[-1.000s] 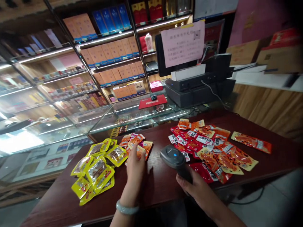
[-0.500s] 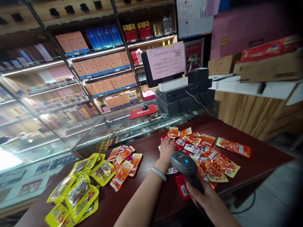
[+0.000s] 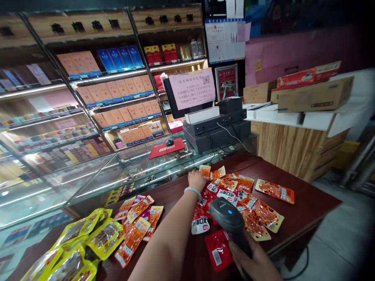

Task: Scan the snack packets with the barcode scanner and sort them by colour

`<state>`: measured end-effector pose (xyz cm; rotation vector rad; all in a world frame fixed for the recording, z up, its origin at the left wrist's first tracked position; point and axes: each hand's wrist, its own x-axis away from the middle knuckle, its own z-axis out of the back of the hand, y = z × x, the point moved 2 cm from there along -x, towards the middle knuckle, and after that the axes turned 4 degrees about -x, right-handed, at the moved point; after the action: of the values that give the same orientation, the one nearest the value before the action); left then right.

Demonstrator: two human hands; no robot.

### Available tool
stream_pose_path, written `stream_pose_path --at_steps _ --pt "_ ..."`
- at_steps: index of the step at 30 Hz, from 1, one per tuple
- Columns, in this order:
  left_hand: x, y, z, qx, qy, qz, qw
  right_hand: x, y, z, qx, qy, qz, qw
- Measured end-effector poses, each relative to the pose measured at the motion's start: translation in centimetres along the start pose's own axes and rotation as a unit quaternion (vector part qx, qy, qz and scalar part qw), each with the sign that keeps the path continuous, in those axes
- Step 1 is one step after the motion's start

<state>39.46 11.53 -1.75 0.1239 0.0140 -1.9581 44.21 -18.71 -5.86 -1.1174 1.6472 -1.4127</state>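
My right hand (image 3: 256, 255) is wrapped around the handle of a dark grey barcode scanner (image 3: 226, 214), which has a small blue light on top. Just below the scanner head lies a red snack packet (image 3: 218, 251) with a white barcode label facing up. My left hand (image 3: 197, 180), with a pale bangle at the wrist, reaches to the far left side of a pile of red and white snack packets (image 3: 227, 196). Its fingers are curled; what they hold, if anything, is hidden. Orange snack packets (image 3: 254, 216) overlap the pile on the right.
On the left of the dark red table (image 3: 310, 216) lie yellow packets (image 3: 105, 238) and a group of orange packets (image 3: 133, 238). A glass counter (image 3: 140, 168) behind carries a monitor (image 3: 190, 91) and a red mouse mat (image 3: 159, 150). Cardboard boxes (image 3: 315, 95) stand back right.
My left hand has moved to the far left edge of the red pile, its fingers going from spread to curled. The scanner stays in my right hand. The camera view has shifted.
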Motion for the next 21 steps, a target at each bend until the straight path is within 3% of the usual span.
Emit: stream_pose_path --at_steps 3,7,13,16,21 --pt "-0.4 -0.2 0.0 0.011 -0.002 0.014 1.0 -0.3 0.0 0.2 -0.005 -0.019 0.0 1.0" --pt "0.8 0.2 0.9 0.073 0.044 -0.014 0.996 0.0 -0.9 -0.2 -0.001 0.021 -0.006 1.0" --pt "8.0 -0.9 3.2 0.29 0.042 -0.022 0.956 0.7 -3.2 -1.4 0.019 0.059 -0.006 0.998" --pt "12.9 -3.6 2.8 0.423 0.046 0.001 0.905 0.9 -4.0 -2.9 0.028 0.051 0.008 0.998" --pt "19.2 -10.4 1.3 0.62 0.093 0.092 0.773 1.1 -2.9 -6.2 0.045 -0.005 0.013 0.999"
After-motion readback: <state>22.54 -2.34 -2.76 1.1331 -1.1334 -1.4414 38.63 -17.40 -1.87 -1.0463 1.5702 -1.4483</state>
